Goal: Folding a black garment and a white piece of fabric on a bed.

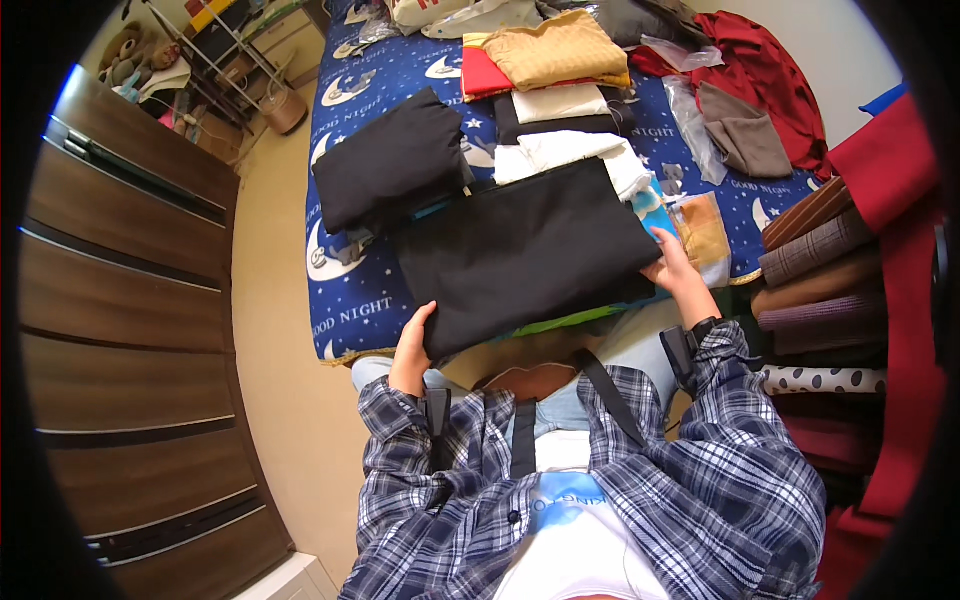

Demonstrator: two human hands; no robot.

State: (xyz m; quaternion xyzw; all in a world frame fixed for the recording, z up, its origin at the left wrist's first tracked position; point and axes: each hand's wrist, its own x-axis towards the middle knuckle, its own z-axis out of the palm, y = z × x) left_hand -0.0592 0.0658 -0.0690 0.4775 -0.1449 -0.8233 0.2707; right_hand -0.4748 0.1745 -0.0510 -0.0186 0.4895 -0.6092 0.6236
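Though it is folded, the black cloth (530,250) looks smooth.

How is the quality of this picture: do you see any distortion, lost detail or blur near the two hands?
Head view: fisheye distortion curves the brown cabinet's edges, and the corners fall to black; in the head view, the black cloth is so dark that little weave shows; in the head view, left hand and right hand show no obvious motion blur.
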